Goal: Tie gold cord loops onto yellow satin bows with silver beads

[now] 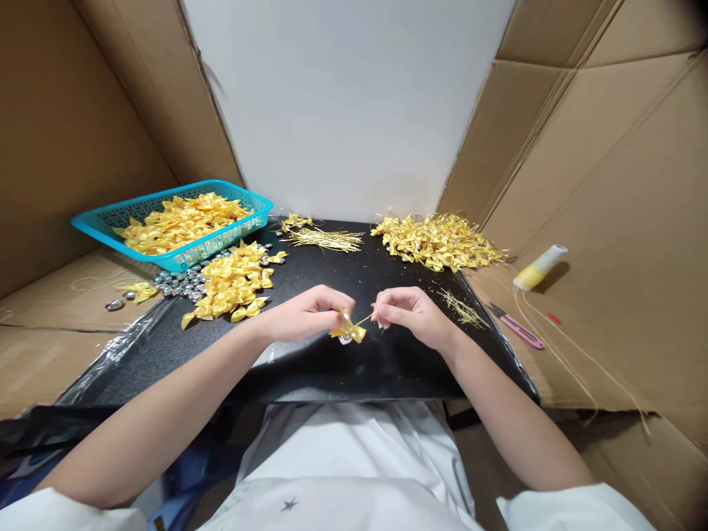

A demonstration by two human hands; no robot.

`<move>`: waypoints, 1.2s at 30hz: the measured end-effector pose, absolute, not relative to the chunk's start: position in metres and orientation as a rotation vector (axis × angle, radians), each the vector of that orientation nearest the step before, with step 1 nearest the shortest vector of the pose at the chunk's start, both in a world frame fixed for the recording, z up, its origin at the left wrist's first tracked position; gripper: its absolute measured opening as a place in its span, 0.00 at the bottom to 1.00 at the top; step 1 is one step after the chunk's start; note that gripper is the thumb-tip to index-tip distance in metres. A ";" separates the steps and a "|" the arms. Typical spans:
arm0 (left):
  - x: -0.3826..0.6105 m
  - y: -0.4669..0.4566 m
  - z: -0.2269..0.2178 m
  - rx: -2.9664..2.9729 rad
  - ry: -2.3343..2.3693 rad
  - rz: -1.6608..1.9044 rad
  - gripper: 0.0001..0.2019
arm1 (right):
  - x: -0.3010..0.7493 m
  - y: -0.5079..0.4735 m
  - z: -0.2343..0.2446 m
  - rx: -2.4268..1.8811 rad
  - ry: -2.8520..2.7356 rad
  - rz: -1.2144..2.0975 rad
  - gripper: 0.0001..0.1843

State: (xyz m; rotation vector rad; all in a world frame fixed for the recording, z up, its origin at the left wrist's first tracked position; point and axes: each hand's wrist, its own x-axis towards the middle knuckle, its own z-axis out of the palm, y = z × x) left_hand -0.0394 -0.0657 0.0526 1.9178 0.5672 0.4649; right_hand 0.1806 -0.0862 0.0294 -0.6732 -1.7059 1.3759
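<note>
Over the front middle of the black tabletop, my left hand pinches a yellow ribbon bow. A small silvery bell-like piece hangs just under the bow. My right hand is closed, thumb against fingers, on the end of a thin gold cord. That cord runs taut between the two hands and meets the bow. My left fingers partly cover the bow and the cord.
A turquoise basket of yellow bows stands back left. Beside it lie loose bows and silvery pieces. Cut gold cords and a bow pile lie behind. At right are cord scraps, pink-handled snips and a thread spool.
</note>
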 end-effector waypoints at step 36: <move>-0.033 -0.047 0.017 2.549 1.000 1.073 0.03 | 0.179 -0.064 0.004 -1.224 -2.056 0.487 0.07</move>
